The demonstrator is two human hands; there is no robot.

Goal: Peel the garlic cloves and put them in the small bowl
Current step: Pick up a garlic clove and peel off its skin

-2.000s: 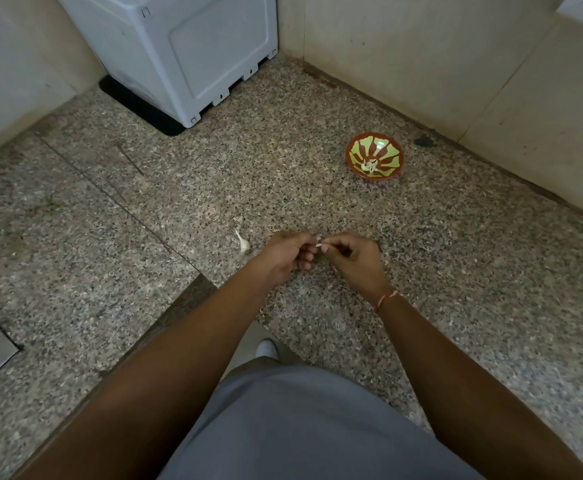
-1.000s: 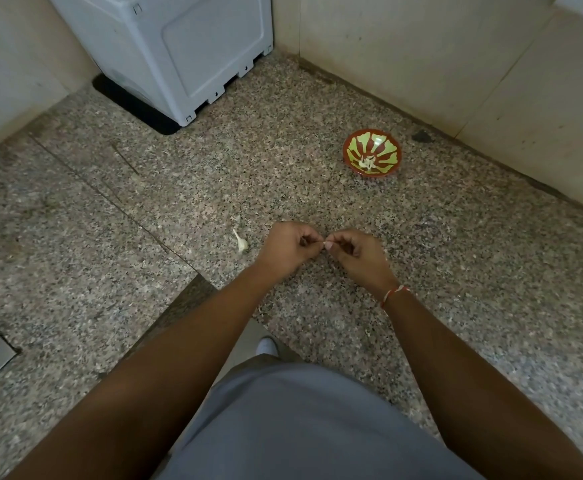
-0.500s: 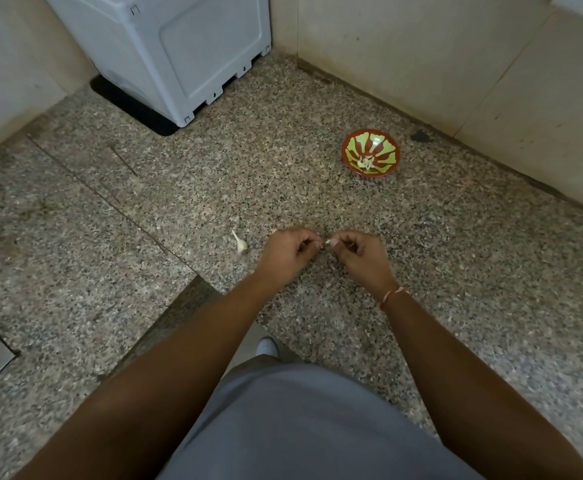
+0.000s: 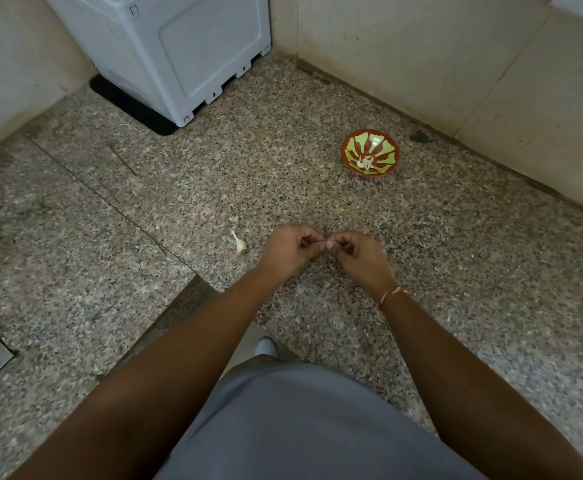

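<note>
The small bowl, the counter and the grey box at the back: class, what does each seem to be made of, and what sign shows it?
Small bowl: probably glazed ceramic or painted clay, with a glossy red rim and green pattern. Counter: polished granite-like stone, finely speckled, with a faint sheen. Grey box: likely moulded plastic, matte, with rounded edges and a pressed panel.

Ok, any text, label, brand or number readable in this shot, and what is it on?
None readable.
Grey appliance: no brand or label; only small moulded marks near its base, too small to read.
Small bowl: a red and green pattern, no text.
Countertop and wall: no writing.
</note>
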